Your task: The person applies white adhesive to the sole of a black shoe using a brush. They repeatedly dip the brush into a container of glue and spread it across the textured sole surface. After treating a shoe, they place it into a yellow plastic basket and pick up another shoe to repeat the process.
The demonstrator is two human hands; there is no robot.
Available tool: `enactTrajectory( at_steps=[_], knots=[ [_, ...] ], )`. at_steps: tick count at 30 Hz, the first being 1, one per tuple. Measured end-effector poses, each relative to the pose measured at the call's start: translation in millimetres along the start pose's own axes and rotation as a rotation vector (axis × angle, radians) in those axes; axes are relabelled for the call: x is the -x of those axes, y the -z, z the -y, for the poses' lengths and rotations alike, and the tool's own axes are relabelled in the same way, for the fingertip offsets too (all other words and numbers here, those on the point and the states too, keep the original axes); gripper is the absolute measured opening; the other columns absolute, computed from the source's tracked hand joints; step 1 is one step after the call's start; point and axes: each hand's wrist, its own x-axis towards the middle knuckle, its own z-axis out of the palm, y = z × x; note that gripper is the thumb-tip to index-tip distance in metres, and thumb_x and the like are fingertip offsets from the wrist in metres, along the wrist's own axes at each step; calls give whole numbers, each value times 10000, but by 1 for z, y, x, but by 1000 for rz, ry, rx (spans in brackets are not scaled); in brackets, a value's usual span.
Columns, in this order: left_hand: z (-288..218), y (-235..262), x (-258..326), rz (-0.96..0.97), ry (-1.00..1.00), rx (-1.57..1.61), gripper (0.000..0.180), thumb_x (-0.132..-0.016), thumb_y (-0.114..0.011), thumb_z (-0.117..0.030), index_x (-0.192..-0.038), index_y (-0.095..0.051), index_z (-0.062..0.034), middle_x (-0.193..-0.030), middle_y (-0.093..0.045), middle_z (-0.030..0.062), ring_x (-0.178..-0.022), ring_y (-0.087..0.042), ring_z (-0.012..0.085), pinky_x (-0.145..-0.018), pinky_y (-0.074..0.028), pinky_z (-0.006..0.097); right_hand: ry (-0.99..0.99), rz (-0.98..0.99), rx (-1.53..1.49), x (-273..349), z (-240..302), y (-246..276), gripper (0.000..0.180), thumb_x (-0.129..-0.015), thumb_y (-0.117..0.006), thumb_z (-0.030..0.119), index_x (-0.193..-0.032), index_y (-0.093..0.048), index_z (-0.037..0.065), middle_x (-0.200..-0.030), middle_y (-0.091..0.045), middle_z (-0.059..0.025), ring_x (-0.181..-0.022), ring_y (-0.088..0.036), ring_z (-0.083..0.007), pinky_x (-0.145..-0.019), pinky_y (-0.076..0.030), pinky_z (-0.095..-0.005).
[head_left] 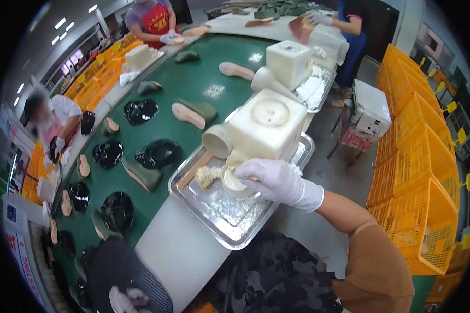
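My right hand (pixel 277 181), in a white glove, is closed at the rim of a pale cup (pixel 232 180) with creamy white stuff in it. A bit of brown handle shows between its fingers, seemingly a brush's; its head is hidden. The cup stands on a metal tray (pixel 234 221) smeared with white residue, next to a crusty yellowish lump (pixel 208 176). Behind it is a square white container (pixel 269 125) with a wide spout. At the lower edge, my left hand (pixel 137 297) is gloved and curled beside a dark piece with a ribbed grey edge (pixel 154 276); what it grips is unclear.
Green shoe uppers with pale soles (pixel 193 116) and glossy black pieces (pixel 117 211) lie across the green work surface (pixel 203 62). Orange crates (pixel 418 172) line the right side, near a white box on a stand (pixel 371 107). Several co-workers (pixel 154 23) stand around the table.
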Motion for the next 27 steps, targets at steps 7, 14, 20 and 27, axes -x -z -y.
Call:
enactTrajectory(
  at_steps=[7, 14, 20, 27],
  knots=[
    [18, -118, -12, 340, 260, 560, 287, -905, -418, -109, -1183, -451, -45, -822, -514, 108, -614, -471, 168, -501, -433, 238, -34, 89, -64, 15, -12, -8, 235, -749, -615, 21, -968, -585, 101, -848, -621, -83, -770, -619, -266, -671, -496, -318],
    [43, -135, -28, 693, 331, 422, 372, -932, -324, -107, -1286, -361, 4, -775, -588, 174, -463, -505, 150, -393, -392, 202, -395, -58, -540, 12, -10, -11, 129, -880, -556, 105, -984, -566, 30, -844, -632, -53, -765, -610, -130, -698, -487, -242],
    [28, -178, -42, 746, 724, 495, 412, -881, -419, -147, -1259, -375, 7, -760, -596, 189, -441, -497, 155, -387, -371, 217, -286, -137, -593, -3, -4, 2, 164, -926, -479, 114, -1036, -508, -3, -842, -619, -51, -750, -589, -108, -656, -482, -228],
    [16, -218, -50, 921, 855, 339, 419, -856, -460, -187, -1194, -392, 51, -736, -594, 189, -357, -444, 140, -346, -323, 206, -198, 137, -893, -31, -1, -4, 336, -860, -601, 224, -1091, -495, 5, -961, -626, -92, -800, -612, -148, -701, -482, -235]
  ],
)
